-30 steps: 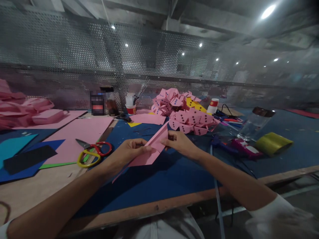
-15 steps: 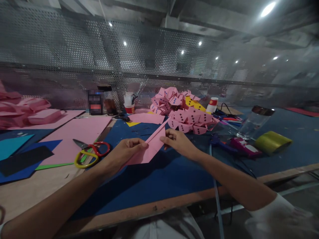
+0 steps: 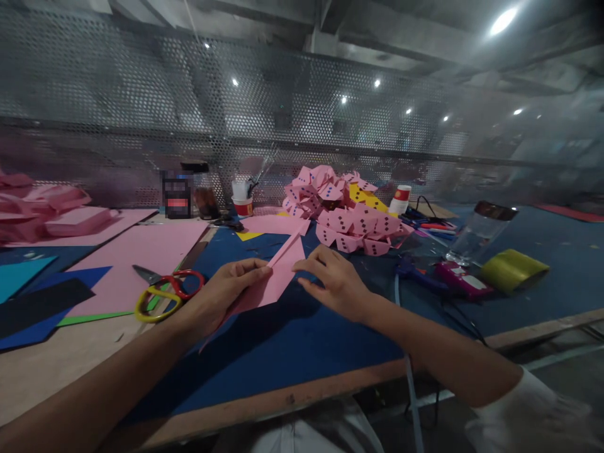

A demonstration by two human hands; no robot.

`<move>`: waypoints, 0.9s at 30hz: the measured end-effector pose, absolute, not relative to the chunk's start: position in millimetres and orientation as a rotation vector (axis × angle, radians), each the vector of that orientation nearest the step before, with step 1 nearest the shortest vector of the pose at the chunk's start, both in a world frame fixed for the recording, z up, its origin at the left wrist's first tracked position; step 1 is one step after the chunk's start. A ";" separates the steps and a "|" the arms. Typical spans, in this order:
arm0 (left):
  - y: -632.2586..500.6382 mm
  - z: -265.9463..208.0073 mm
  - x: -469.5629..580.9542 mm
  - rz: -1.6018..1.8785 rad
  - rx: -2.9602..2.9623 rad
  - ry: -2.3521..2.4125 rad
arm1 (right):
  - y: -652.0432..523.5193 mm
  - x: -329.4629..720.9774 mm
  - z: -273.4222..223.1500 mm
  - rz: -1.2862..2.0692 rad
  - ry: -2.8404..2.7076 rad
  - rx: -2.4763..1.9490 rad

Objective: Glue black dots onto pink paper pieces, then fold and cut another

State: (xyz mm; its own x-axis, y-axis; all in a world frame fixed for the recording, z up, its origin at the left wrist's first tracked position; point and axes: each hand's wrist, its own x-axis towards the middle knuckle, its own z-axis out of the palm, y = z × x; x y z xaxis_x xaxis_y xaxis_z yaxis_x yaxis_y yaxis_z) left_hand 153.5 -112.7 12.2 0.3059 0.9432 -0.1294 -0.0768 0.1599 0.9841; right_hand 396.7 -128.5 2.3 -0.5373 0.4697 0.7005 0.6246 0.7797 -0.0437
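Note:
A folded pink sheet of paper (image 3: pixel 278 280) is held tilted above the blue tabletop (image 3: pixel 264 365), with a narrow folded strip along its upper left edge. My left hand (image 3: pixel 238 286) pinches it at that strip, thumb on top; the fingers beneath are partly hidden. At the sheet's right edge is my right hand (image 3: pixel 330 274), its thumb and fingers apart, fingertips by the paper. I cannot tell whether they touch it. Behind the hands lies a pile of pink folded paper pieces with dark dots (image 3: pixel 361 226).
Scissors with red and yellow handles (image 3: pixel 170 292) lie left, beside pink sheets (image 3: pixel 141 251) and blue and black paper (image 3: pixel 47 305). On the right are a glass jar (image 3: pixel 481 233), a yellow tape roll (image 3: pixel 514 270) and a magenta tool (image 3: pixel 462 280). Paper cups (image 3: pixel 243 206) stand at the back.
My right hand has loosened its pinch on the sheet's right edge, its fingers now spread. The sheet has swung slightly left and steeper in my left hand.

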 end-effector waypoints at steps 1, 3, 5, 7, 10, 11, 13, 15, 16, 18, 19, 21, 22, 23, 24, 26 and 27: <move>-113.2 11.8 153.3 0.919 1.161 0.971 | -128.7 396.5 2.3 -0.324 -2.265 -0.796; -114.3 10.4 152.8 0.905 1.162 0.955 | -129.3 396.1 2.5 -0.396 -2.295 -0.776; -115.3 8.9 152.4 0.893 1.168 0.945 | -129.9 395.7 2.7 -0.445 -2.298 -0.756; -116.1 8.0 152.7 0.880 1.168 0.940 | -130.6 395.4 2.9 -0.483 -2.287 -0.730; -116.6 8.2 154.3 0.863 1.161 0.949 | -132.0 395.0 3.9 -0.520 -2.279 -0.689; -116.6 8.5 154.8 0.854 1.160 0.955 | -132.5 394.8 4.5 -0.529 -2.281 -0.681; -116.5 8.8 155.1 0.840 1.167 0.957 | -133.8 394.4 5.9 -0.539 -2.287 -0.684; -116.4 8.4 154.5 0.829 1.173 0.944 | -134.9 394.1 7.1 -0.538 -2.298 -0.708; -116.2 8.0 154.1 0.828 1.174 0.935 | -135.3 394.0 7.4 -0.533 -2.303 -0.720; -115.6 6.7 153.2 0.839 1.175 0.926 | -135.8 394.0 7.3 -0.517 -2.311 -0.729; -115.3 6.1 152.9 0.845 1.178 0.927 | -136.0 393.9 7.0 -0.510 -2.313 -0.730; -114.7 5.2 152.7 0.845 1.183 0.929 | -136.2 393.7 6.4 -0.503 -2.308 -0.730; -114.6 5.1 152.9 0.842 1.186 0.928 | -136.4 393.5 6.4 -0.504 -2.304 -0.730; -114.7 5.3 153.2 0.840 1.188 0.928 | -136.6 393.3 6.5 -0.507 -2.300 -0.727; -115.0 5.8 153.7 0.841 1.192 0.929 | -136.7 393.0 6.8 -0.510 -2.295 -0.720; -116.1 7.7 154.8 0.852 1.206 0.939 | -137.1 392.5 7.8 -0.512 -2.286 -0.701; -116.7 8.8 155.4 0.861 1.213 0.947 | -137.2 392.4 8.3 -0.510 -2.284 -0.692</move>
State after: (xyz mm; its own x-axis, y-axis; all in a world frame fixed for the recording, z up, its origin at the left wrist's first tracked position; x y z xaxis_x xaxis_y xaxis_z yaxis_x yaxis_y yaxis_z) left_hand 155.4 -116.7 8.8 0.3721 0.9195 -0.1269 -0.0395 0.1523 0.9875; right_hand 392.4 -137.2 8.3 -0.6221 0.3333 0.7085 0.6032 0.7809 0.1622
